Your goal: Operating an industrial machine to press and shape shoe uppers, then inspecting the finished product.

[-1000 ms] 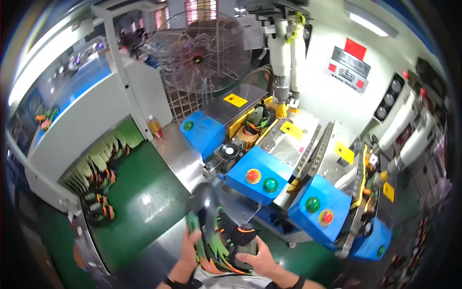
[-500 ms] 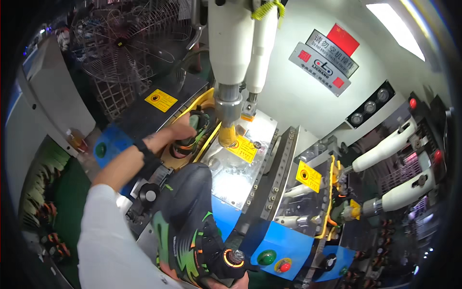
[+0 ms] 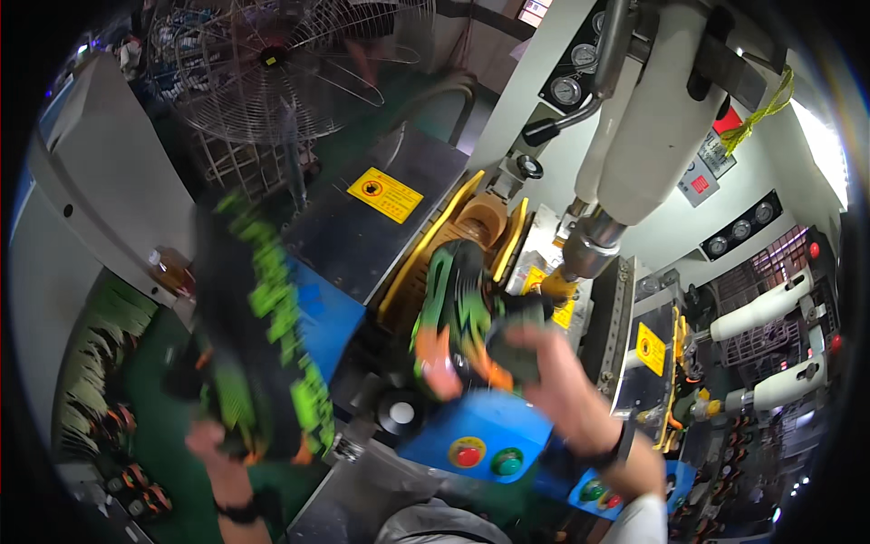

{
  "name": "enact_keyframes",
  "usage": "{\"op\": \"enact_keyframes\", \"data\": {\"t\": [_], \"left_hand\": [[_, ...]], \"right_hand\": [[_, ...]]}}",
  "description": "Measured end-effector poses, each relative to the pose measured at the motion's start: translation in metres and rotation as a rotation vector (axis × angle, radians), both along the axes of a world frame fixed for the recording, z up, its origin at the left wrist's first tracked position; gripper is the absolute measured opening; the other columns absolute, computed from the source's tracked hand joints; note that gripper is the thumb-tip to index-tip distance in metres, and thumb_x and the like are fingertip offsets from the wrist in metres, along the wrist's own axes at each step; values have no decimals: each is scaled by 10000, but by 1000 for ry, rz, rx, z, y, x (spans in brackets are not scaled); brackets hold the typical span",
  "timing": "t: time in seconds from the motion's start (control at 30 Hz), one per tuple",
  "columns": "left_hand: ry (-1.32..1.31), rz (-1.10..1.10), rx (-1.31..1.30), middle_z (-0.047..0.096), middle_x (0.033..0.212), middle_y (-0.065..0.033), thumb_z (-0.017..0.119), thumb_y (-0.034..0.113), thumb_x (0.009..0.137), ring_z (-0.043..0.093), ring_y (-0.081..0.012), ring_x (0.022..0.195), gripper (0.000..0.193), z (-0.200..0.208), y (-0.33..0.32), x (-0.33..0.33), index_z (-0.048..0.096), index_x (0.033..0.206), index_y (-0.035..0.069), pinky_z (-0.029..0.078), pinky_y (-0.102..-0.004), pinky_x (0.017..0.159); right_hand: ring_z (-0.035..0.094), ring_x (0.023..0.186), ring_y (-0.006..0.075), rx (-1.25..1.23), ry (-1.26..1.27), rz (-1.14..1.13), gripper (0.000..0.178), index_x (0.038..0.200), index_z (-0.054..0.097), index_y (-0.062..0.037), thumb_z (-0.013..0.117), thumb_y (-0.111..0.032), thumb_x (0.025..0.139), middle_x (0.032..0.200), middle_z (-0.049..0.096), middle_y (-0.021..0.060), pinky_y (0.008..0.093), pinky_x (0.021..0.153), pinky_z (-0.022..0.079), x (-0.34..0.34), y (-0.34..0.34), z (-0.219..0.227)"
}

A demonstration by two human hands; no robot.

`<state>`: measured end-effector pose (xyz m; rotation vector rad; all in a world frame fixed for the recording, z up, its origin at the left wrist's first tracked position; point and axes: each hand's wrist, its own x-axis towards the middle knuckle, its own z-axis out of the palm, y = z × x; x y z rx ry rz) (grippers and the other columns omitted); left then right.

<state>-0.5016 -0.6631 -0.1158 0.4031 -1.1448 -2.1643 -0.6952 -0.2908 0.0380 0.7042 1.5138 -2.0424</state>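
My left hand [image 3: 210,439] grips the lower end of a black sneaker [image 3: 263,354] with bright green patches. That sneaker is tipped up, smeared by motion, left of the press. My right hand [image 3: 555,374] is closed round the ankle end of a second sneaker [image 3: 458,313], green, black and orange. Its far end points into the mouth of the press cradle [image 3: 412,272], which has yellow side pads. Whether it touches the cradle floor, I cannot tell. Beside the cradle stands the press's white arm [image 3: 625,154], its metal tip angled downward.
Blue panels with red [image 3: 467,451] and green buttons [image 3: 506,462] sit just below the right-hand sneaker. A wire-cage fan [image 3: 272,59] stands at the far left. To the right is another press station with white cylinders [image 3: 761,306]. More shoes [image 3: 136,490] lie at lower left.
My left hand has come back from the cradle, now holding a sneaker at the left. My right hand has carried the other sneaker up to the cradle. The view has shifted leftward.
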Motion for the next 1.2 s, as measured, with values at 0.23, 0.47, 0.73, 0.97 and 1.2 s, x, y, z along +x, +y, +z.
{"op": "enact_keyframes", "data": {"t": [0.23,0.47,0.73,0.97,1.2], "left_hand": [[-740,315,354,601,1024,-164,558,133,856,568,-306,904,258,30,41,141,620,1053,-21,483,-426,801],[-913,276,522,616,1045,-170,571,76,816,607,-339,958,310,-44,72,220,596,1102,-40,519,-470,836],[-655,-1,590,606,1119,-114,559,153,679,595,-296,1031,508,-68,82,193,548,1175,43,483,-413,944],[-652,-44,500,600,1090,-109,571,153,660,600,-298,1040,522,-31,119,186,536,1165,23,489,-427,946],[-677,264,11,602,1085,-110,542,126,673,604,-283,1036,552,-106,76,258,537,1216,27,497,-417,935]], "right_hand": [[640,759,274,729,494,-184,317,987,573,79,634,-79,719,901,628,169,415,640,527,-164,-9,-106],[642,835,359,498,544,38,488,1117,389,104,638,-92,746,1007,574,242,458,687,539,-175,-10,-89],[617,985,381,1324,565,-7,636,1107,377,126,742,-193,694,1102,528,280,414,858,533,-164,-67,-144],[549,1130,423,1382,604,-76,648,1160,399,150,675,-263,743,1138,525,341,439,944,480,-154,-70,-145],[445,1249,463,963,918,558,737,1272,425,120,646,-419,821,1390,385,341,478,974,431,-15,-35,-62]]}}
